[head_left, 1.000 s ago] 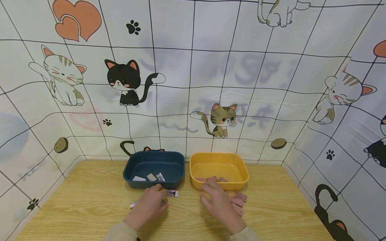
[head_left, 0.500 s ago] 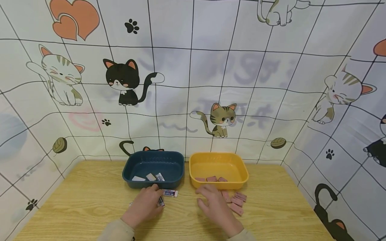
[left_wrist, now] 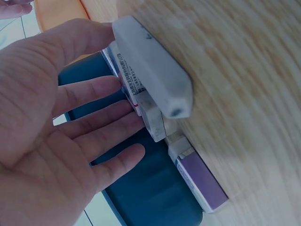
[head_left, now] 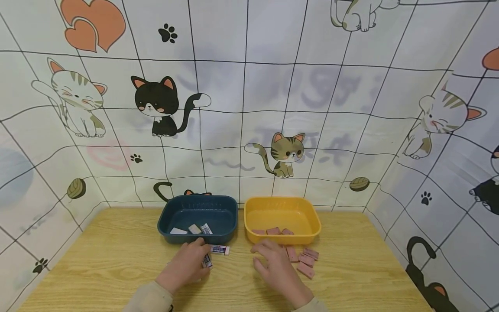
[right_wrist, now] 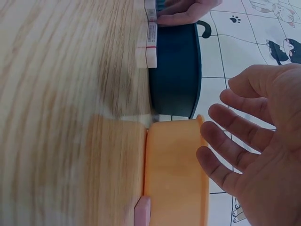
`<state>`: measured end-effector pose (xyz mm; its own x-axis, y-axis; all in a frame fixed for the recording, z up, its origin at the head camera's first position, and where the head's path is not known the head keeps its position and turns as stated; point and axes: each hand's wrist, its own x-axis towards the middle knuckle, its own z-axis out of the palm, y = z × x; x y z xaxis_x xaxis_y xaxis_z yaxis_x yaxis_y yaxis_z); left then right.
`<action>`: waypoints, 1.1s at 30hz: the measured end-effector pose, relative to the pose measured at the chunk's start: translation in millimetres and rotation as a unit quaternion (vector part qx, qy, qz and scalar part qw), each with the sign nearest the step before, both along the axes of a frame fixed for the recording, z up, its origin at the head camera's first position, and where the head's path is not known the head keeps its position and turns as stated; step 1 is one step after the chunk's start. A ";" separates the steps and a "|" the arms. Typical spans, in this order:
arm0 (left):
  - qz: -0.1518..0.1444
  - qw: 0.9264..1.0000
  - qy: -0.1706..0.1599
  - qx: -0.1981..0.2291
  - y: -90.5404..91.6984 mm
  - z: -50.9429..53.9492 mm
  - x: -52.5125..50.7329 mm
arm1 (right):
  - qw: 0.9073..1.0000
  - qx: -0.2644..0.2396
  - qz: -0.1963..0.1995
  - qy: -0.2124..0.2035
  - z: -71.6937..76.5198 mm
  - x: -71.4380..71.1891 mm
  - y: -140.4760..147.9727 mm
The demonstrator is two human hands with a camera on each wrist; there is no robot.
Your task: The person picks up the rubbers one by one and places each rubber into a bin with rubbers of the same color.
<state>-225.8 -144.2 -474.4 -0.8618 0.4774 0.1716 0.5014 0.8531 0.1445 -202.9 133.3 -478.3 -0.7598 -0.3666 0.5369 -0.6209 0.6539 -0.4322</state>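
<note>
In the head view my left hand (head_left: 186, 263) is low over the table in front of the blue bin (head_left: 224, 239). White erasers lie about it: a labelled one (head_left: 220, 249) and another (head_left: 207, 261) by its fingers. In the left wrist view the thumb reaches a white eraser (left_wrist: 153, 68); the loosely extended fingers are at other erasers, and a purple-sided one (left_wrist: 202, 179) lies beyond. Whether they press on them is unclear. My right hand (head_left: 278, 266), fingers relaxed and apart, hovers before the yellow bin (head_left: 308, 239) beside several pink blocks (head_left: 306, 270), holding nothing.
Inside the blue bin are white erasers (head_left: 195, 229); pink pieces (head_left: 273, 231) lie in the yellow bin. Both bins stand side by side at the back of the wooden table (head_left: 117, 260), against a cat-print cloth (head_left: 226, 130).
My left hand has shifted slightly left, leaving more of the labelled eraser in sight. The right hand has moved slightly left, uncovering more pink blocks. The view has also drifted a little.
</note>
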 end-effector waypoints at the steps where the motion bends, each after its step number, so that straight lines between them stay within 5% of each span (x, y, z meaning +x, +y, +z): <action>1: -0.001 1.000 -0.003 0.002 -0.3 0.0 -0.5 | 1.000 0.001 0.001 0.002 -0.1 0.1 -0.5; 15: -0.026 0.999 -0.029 0.029 -2.9 -1.1 -1.0 | 0.999 0.007 0.009 -0.032 -2.6 3.4 -4.4; 33: -0.068 0.995 0.064 0.038 2.6 20.2 7.7 | 0.999 0.002 0.022 -0.033 -0.7 4.4 -6.4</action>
<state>-218.1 -141.7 -454.2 -0.7585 0.5702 0.3155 0.6305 0.7645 0.1343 -198.5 126.9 -479.1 -0.7764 -0.4031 0.4844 -0.6196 0.6285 -0.4702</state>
